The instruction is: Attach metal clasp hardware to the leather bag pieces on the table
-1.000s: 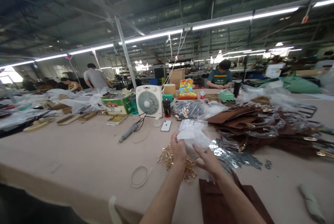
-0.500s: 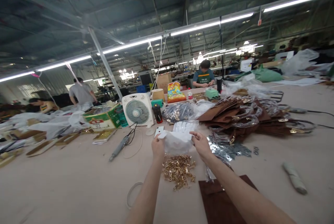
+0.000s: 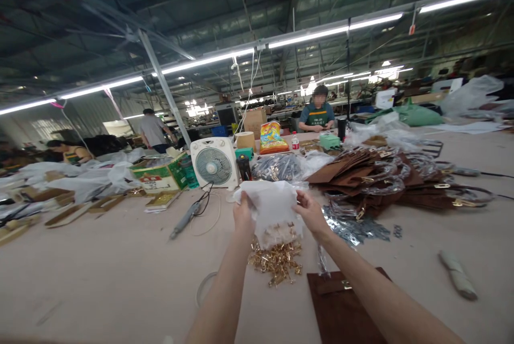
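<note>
A translucent white plastic bag [image 3: 271, 199] is spread between my two hands. My left hand [image 3: 243, 216] grips its left edge, the thumb pressed against the plastic. At the opposite edge, the fingers of my right hand [image 3: 311, 212] are closed on the bag's side. The bag's lower part hangs over a pile of small gold metal fittings [image 3: 277, 265], some of which show through the plastic or lie against it. Below my right forearm lies a dark brown leather-like panel [image 3: 335, 306] with a metal clasp, partly covered by the arm.
Brown bag pieces with wrapped handles [image 3: 353, 167] are stacked right, beside silver metal plates [image 3: 357, 226]. A box fan [image 3: 213, 165], a grey corded tool [image 3: 185, 221] and a tape ring [image 3: 205, 286] are left. A co-worker [image 3: 318, 111] sits across the table.
The white bag has been opened out taller and now reaches down over the gold fittings. Its upper edge has risen between my hands. The view has shifted slightly.
</note>
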`<state>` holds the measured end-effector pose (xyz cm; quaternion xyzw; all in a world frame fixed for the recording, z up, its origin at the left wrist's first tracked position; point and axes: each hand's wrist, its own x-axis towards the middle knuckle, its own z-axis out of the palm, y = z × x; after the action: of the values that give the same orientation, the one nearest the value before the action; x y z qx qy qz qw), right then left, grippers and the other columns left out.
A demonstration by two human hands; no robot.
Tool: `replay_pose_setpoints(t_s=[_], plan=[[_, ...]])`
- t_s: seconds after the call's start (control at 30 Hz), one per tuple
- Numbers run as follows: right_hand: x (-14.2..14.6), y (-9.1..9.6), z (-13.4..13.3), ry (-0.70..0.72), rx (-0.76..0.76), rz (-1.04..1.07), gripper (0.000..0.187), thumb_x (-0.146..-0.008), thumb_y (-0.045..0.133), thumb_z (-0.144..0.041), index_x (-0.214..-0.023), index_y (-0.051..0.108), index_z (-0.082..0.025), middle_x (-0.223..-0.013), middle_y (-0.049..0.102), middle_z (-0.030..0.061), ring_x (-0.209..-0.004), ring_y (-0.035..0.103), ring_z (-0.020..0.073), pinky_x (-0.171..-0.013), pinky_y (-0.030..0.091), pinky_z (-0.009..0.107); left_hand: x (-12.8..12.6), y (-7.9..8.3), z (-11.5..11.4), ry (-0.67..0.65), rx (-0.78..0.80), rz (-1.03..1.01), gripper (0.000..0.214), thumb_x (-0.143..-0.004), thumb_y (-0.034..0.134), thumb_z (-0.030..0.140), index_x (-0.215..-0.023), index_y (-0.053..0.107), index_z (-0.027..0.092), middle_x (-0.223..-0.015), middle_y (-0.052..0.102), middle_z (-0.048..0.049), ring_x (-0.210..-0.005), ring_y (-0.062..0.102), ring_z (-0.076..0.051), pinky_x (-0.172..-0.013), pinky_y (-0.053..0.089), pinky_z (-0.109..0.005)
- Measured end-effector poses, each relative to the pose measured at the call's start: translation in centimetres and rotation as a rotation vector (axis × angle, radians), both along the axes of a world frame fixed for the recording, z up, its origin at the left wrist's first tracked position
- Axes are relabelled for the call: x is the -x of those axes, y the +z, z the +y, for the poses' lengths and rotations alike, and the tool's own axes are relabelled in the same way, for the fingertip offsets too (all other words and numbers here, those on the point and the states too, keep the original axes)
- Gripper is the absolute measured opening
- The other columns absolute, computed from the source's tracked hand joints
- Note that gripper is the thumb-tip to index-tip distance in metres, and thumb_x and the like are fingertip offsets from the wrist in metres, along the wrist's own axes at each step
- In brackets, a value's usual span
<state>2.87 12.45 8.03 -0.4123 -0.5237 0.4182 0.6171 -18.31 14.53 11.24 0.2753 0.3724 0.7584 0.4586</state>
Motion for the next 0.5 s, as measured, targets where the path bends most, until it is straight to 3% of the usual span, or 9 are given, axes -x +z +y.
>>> replay_pose_setpoints(t_s=[0.17,0.3,0.4,0.5], plan=[[-0.7,-4.8,-0.8,-0.032,0.165,-0.347,0.067,-0.06,0.08,-0.034,-0.123,0.068,-0.015,-0.13,0.068,0.018,-0.119,0.065,0.0361,-0.105,0.048,0.049,-0.7,1.6,-0.8,-0.039,-0.047,-0.197,0.037,-0.088,0.081,0.046,-0.107,0.069,0.016,-0.093,0.079,-0.0092,-0.088,0.076,-0.022,-0.085,0.062,-0.034],[-0.5,-8.0,-0.8,-0.042,0.243,-0.561,0.067,-0.071,0.078,-0.038,-0.131,0.064,-0.012,-0.13,0.067,0.0211,-0.11,0.07,0.0347,-0.099,0.051,0.046,-0.5,3.6,-1.8,-0.038,-0.097,-0.274,0.03,-0.094,0.076,0.04,-0.112,0.07,0.016,-0.098,0.08,-0.0102,-0.092,0.077,-0.022,-0.088,0.062,-0.034],[-0.4,-8.7,-0.3,-0.049,0.238,-0.649,0.056,-0.084,0.067,-0.038,-0.134,0.063,-0.012,-0.118,0.072,0.0189,-0.102,0.072,0.0318,-0.094,0.053,0.045,1.3,4.7,-2.8,0.031,-0.128,-0.339,0.023,-0.101,0.065,0.035,-0.116,0.071,0.019,-0.106,0.08,-0.0082,-0.098,0.076,-0.02,-0.091,0.061,-0.033],[-0.1,-8.0,-0.2,-0.017,0.122,-0.701,0.057,-0.084,0.068,-0.034,-0.136,0.062,-0.011,-0.118,0.072,0.0184,-0.102,0.07,0.031,-0.095,0.053,0.045,4.4,3.7,-4.5,0.115,-0.143,-0.407,0.027,-0.104,0.057,0.037,-0.122,0.071,0.023,-0.11,0.08,-0.0064,-0.106,0.075,-0.021,-0.096,0.06,-0.035]])
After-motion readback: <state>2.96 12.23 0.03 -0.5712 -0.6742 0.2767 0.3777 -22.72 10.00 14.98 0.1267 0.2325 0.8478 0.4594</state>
